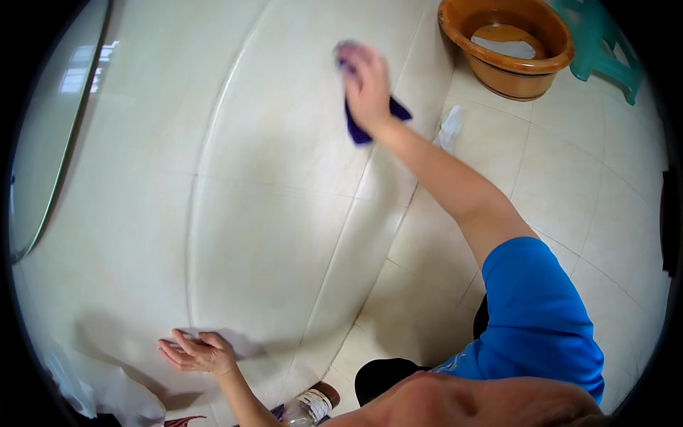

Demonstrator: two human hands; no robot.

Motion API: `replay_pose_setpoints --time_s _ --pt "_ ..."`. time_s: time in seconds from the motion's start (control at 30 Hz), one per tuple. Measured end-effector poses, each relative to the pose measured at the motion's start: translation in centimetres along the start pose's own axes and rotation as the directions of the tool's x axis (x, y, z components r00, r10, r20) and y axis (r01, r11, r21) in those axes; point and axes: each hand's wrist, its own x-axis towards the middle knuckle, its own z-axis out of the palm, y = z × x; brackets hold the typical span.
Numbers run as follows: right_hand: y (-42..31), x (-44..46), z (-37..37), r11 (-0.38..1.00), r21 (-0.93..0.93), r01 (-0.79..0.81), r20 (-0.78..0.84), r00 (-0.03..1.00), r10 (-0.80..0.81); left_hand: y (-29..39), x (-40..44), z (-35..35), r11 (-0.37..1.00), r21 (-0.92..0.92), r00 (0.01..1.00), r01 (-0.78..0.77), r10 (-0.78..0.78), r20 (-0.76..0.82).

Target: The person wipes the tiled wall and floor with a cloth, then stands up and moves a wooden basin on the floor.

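My right hand (370,89) is stretched far forward, pressing a dark purple cloth (358,134) against the cream tiled wall (277,135). Parts of the cloth stick out below the palm and by the fingertips; the hand is slightly blurred. At the lower left, my left hand (198,353) is by the same wall, its fingers apart and nothing in them. Whether it touches the tiles I cannot tell.
A brown basin (498,77) with something white inside stands at the top right, beside a green stool (605,60). White crumpled material (449,128) lies at the wall's foot. A labelled bottle (311,407) and a plastic bag (107,388) are near the bottom.
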Motion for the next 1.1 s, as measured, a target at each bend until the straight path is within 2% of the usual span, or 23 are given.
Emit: replay_pose_setpoints --time_s 0.07,0.13,0.2,0.27,0.3,0.33,0.37,0.43,0.47,0.5,0.57,0.6,0.63,0.67,0.7,0.73,0.8,0.87,0.9,0.93,0.97,1.0,1.1 --pt "1.6 3.6 1.8 0.973 -0.076 -0.219 -0.197 0.96 0.201 -0.3 -0.1 0.0 0.999 -0.036 1.0 0.003 -0.003 0.008" --pt "-2.5 4.9 2.8 0.971 -0.145 -0.19 -0.191 0.968 0.161 -0.4 -0.2 0.1 0.999 -0.043 1.0 0.017 -0.016 0.009" --pt "-9.2 3.1 3.3 0.998 0.028 -0.063 -0.141 0.988 0.066 -0.4 -0.3 0.1 0.999 -0.04 1.0 0.024 -0.023 0.011" --pt "-14.5 0.1 2.5 0.991 0.133 0.031 0.049 0.998 -0.038 -0.3 -0.1 0.2 0.998 -0.05 0.999 0.045 -0.044 0.021" --pt "-16.1 -1.6 2.2 0.976 0.147 0.162 0.168 0.968 -0.186 -0.5 -0.1 0.4 0.999 -0.037 0.999 0.037 -0.035 0.037" --pt "-17.0 -3.2 2.0 0.941 0.169 0.292 0.276 0.903 -0.33 -0.6 -0.3 0.7 0.999 -0.03 0.999 0.028 -0.027 0.047" --pt "-17.9 -4.4 1.7 0.863 0.317 0.393 0.311 0.817 -0.486 -0.6 -0.5 0.9 0.996 -0.067 0.996 0.057 -0.052 0.079" --pt "-18.1 -4.1 1.4 0.617 0.527 0.584 0.259 0.581 -0.771 -0.1 -0.2 0.4 0.994 -0.097 0.994 0.059 -0.049 0.095" --pt "-16.9 -2.3 2.0 0.563 0.553 0.614 0.326 0.462 -0.825 0.4 0.2 0.3 0.989 -0.134 0.989 0.055 -0.036 0.143" --pt "-15.2 -1.1 3.5 0.583 0.548 0.6 0.253 0.546 -0.799 0.7 0.7 0.6 0.977 -0.207 0.982 0.044 -0.004 0.188" --pt "-12.1 3.6 4.3 0.655 0.383 0.651 0.188 0.639 -0.746 2.7 3.3 1.2 0.986 -0.16 0.978 0.037 -0.003 0.209" --pt "-12.0 5.7 3.0 0.806 0.154 0.571 0.225 0.774 -0.592 3.7 4.5 1.4 0.994 -0.103 0.978 0.023 -0.001 0.21" --pt "-10.6 7.3 2.9 0.86 0.075 0.506 0.202 0.836 -0.51 4.7 5.4 1.6 0.996 -0.084 0.987 0.036 -0.022 0.162" --pt "-9.7 8.6 3.1 0.86 0.002 0.511 0.107 0.855 -0.508 5.2 5.8 1.9 0.997 -0.069 0.994 0.041 -0.033 0.107" --pt "-8.8 9.0 3.5 0.913 -0.037 0.406 0.027 0.914 -0.405 5.5 6.0 2.1 0.996 -0.075 0.994 0.044 -0.036 0.102" --pt "-9.5 8.8 3.2 0.986 -0.076 0.146 -0.004 0.989 -0.147 5.6 6.0 2.0 0.996 -0.076 0.994 0.049 -0.041 0.1" --pt "-9.7 7.3 4.9 0.981 -0.189 0.041 -0.119 0.991 -0.064 5.4 6.1 2.1 0.996 -0.074 0.995 0.056 -0.049 0.09" --pt "-13.9 4.4 4.0 0.98 -0.024 0.195 0.056 0.979 -0.193 5.4 6.2 2.2 0.993 -0.108 0.995 0.048 -0.039 0.089" --pt "-15.4 2.3 3.7 0.963 0.081 0.255 0.164 0.95 -0.265 5.5 6.2 2.2 0.992 -0.113 0.996 0.047 -0.037 0.082" --pt "-17.0 1.0 3.2 0.907 0.187 0.377 0.24 0.878 -0.415 5.4 6.1 2.2 0.992 -0.116 0.995 0.052 -0.04 0.096" --pt "-17.3 0.7 3.3 0.739 0.364 0.566 0.232 0.713 -0.661 5.3 6.0 2.0 0.992 -0.116 0.993 0.056 -0.044 0.108" --pt "-16.8 1.1 2.8 0.571 0.511 0.642 0.219 0.545 -0.809 5.2 5.9 2.0 0.992 -0.117 0.994 0.051 -0.04 0.1" --pt "-12.9 5.5 3.4 0.571 0.446 0.689 0.271 0.504 -0.82 5.4 6.2 1.9 0.994 -0.09 0.993 0.053 -0.043 0.112"
